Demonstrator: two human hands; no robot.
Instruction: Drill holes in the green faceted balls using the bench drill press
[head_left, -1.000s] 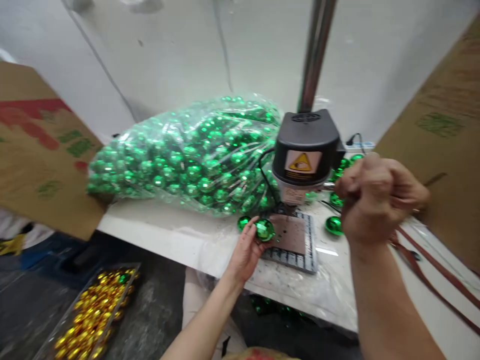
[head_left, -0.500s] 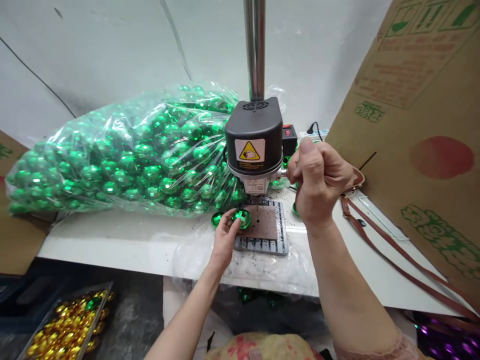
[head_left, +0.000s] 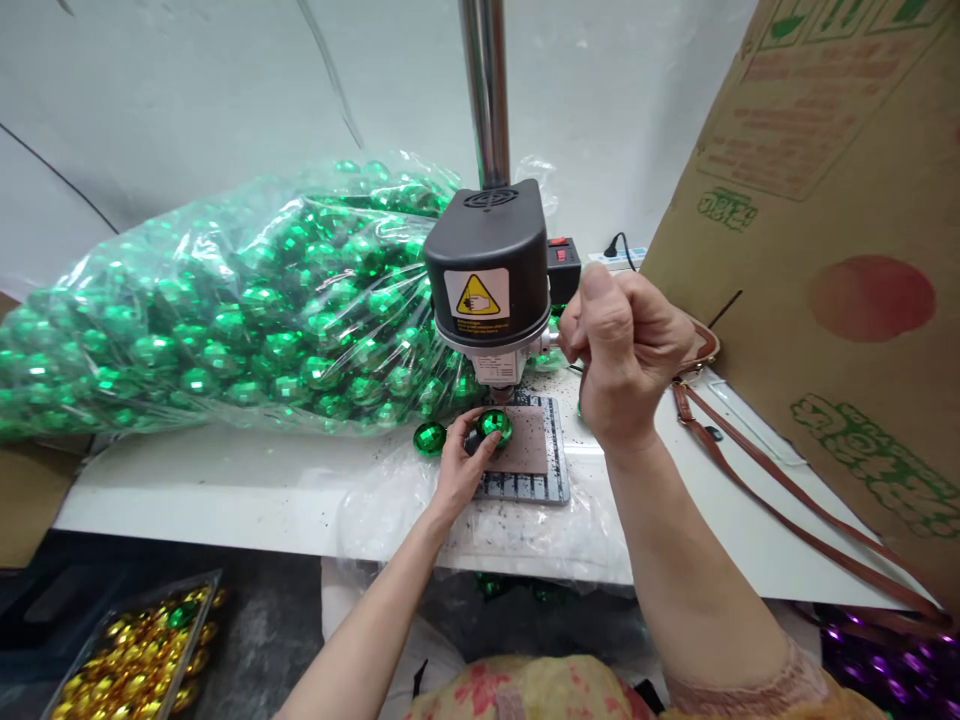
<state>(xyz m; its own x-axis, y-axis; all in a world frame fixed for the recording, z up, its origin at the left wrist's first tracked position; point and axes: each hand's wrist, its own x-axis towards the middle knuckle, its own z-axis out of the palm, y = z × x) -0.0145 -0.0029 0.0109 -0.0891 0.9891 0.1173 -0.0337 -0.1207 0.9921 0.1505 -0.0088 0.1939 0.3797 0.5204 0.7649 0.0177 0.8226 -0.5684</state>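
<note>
My left hand (head_left: 459, 462) pinches a faceted green ball (head_left: 495, 426) and holds it on the drill press base plate (head_left: 534, 462), right under the black drill head (head_left: 489, 270). Another green ball (head_left: 430, 438) lies loose just left of that hand. My right hand (head_left: 624, 352) is a closed fist around the press lever beside the head; the lever itself is almost hidden by the fingers. A steel column (head_left: 484, 90) rises behind the head.
A big clear bag of green balls (head_left: 225, 310) fills the white table's (head_left: 225, 495) left side. Cardboard sheet (head_left: 832, 250) leans at the right, with brown straps (head_left: 757, 480) below it. A tray of gold balls (head_left: 135, 655) sits on the floor at left; purple balls (head_left: 892, 680) lie at lower right.
My view swung right and steadied. My left hand slid the green ball further in under the drill head. My right fist stayed on the lever.
</note>
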